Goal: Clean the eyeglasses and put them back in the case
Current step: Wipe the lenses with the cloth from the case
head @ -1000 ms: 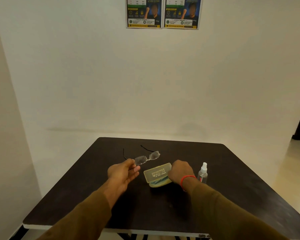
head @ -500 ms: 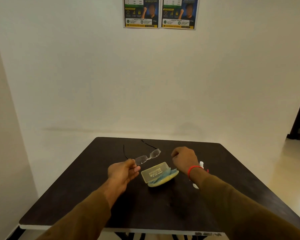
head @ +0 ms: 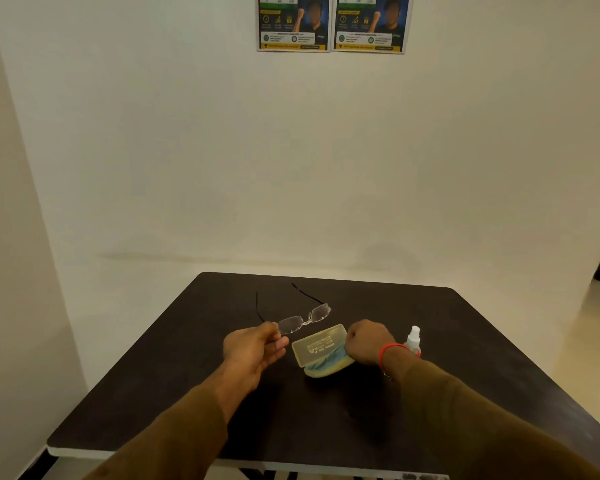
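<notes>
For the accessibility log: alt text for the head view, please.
The left hand holds rimless eyeglasses by one lens over a dark table, temples open. The right hand reaches into the open yellowish case holding a blue cloth; a small spray bottle stands beside it.

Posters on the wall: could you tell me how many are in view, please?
2. The left poster and the right poster hang side by side at the top of the wall, above the table. Their upper parts are cut off; more may hang out of frame.
</notes>
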